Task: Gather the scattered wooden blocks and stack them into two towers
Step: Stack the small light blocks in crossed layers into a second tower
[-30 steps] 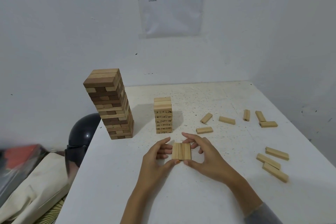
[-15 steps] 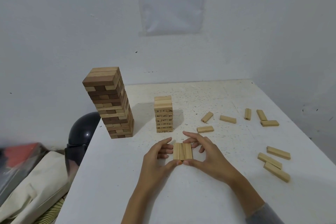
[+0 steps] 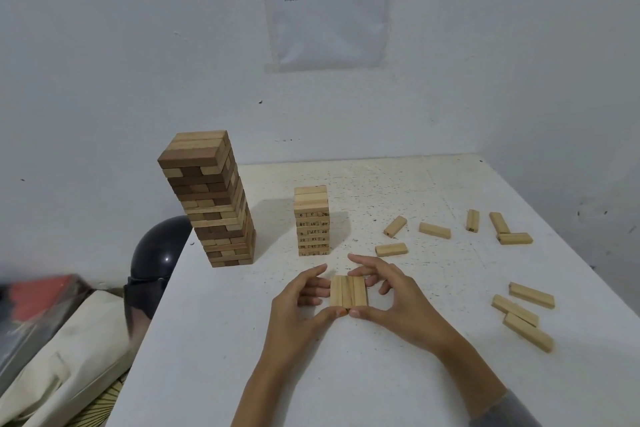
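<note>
fingers of the left hand (image 3: 298, 305) and right hand (image 3: 398, 302) pinch the row of three blocks (image 3: 348, 291), seemingly flat on the desk (image 3: 242, 357), long axes toward twelve o'clock, the short tower (image 3: 311, 218) at eleven o'clock, nearer the left.

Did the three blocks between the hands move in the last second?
No; the three-block row keeps its place just in front of the short numbered tower.
</note>
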Demonstrator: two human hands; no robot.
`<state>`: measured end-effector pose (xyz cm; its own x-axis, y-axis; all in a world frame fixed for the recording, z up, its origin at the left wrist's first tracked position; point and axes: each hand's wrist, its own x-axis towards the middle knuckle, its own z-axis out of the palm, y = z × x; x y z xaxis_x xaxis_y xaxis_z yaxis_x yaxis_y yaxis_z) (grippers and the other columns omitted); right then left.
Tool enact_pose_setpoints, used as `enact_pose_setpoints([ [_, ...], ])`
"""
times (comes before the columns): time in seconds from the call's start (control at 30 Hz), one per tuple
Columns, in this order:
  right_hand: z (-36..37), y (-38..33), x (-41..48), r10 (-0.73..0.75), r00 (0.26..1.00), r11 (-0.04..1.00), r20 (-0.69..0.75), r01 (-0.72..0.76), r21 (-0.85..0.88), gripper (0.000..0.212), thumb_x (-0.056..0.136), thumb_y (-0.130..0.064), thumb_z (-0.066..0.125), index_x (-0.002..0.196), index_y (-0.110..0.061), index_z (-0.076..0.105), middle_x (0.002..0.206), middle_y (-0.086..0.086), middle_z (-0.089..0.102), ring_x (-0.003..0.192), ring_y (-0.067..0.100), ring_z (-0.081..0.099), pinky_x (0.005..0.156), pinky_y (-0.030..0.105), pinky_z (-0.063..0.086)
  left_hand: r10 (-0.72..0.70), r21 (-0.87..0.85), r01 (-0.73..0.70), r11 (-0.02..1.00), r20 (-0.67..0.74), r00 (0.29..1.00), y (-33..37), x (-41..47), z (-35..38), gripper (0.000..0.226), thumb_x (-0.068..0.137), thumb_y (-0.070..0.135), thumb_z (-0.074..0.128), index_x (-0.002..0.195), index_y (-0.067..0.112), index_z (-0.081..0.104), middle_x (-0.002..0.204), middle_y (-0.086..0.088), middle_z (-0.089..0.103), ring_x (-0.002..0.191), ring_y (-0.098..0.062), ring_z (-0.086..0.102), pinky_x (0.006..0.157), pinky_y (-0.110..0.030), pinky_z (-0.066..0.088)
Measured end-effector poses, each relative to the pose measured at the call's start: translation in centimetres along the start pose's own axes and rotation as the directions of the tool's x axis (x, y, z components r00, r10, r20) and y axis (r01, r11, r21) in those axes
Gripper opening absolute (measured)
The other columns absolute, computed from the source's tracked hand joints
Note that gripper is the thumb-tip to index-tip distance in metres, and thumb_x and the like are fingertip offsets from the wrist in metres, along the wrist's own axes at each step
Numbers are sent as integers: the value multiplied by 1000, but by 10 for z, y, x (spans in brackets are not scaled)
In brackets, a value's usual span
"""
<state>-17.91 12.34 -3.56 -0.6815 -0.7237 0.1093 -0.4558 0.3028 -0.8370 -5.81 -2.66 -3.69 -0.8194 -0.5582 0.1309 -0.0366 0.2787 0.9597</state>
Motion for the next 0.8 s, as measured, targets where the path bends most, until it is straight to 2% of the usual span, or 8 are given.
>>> enact_pose_setpoints([
  [0.13, -2, -7, -1, -8, 1000, 1000, -18, 8, -6, 69, 71, -29, 84, 126, -50, 48, 117, -24, 61, 108, 0, 48, 80, 9, 36, -4, -46, 3, 999, -14, 1000, 5, 0, -1, 62, 63, 5, 88, 116, 24, 65, 100, 10, 71, 95, -12, 66, 81, -27, 54],
  [0.3, -13, -30, 2, -86, 996, 996, -25, 85, -18, 65, 72, -26, 84, 125, -45, 52, 117, -23, 59, 112, 1, 46, 82, 6, 33, 80, -28, -81, 996, -30, 996, 26, 3, -14, 61, 62, 15, 88, 116, 27, 63, 103, 15, 70, 97, -8, 66, 79, -18, 52],
  [0.57, -42, -80, 44, -206, 978, 979, -35, 206, 1, 64, 72, -29, 83, 127, -42, 52, 115, -24, 59, 110, 0, 45, 82, 5, 34, 260, 8, -261, 965, -132, 957, 72, 30, -33, 52, 72, 8, 82, 119, 20, 63, 105, 11, 70, 100, -7, 65, 78, -15, 51],
  [0.73, -47, -86, 84, -206, 978, 979, 17, 206, 7, 60, 75, -32, 81, 127, -42, 53, 117, -22, 61, 113, -1, 44, 88, 16, 38, 255, 86, -243, 966, -167, 953, 83, 61, -35, 45, 80, 8, 77, 120, 20, 62, 108, 9, 67, 99, 1, 62, 79, -10, 48],
  [0.8, -48, -87, 97, -192, 981, 981, 38, 193, -2, 59, 76, -31, 80, 128, -40, 53, 117, -21, 61, 113, -2, 44, 88, 15, 37, 237, 100, -222, 970, -172, 956, 83, 71, -34, 44, 82, 8, 76, 122, 18, 62, 108, 8, 67, 99, 2, 61, 79, -9, 48],
])
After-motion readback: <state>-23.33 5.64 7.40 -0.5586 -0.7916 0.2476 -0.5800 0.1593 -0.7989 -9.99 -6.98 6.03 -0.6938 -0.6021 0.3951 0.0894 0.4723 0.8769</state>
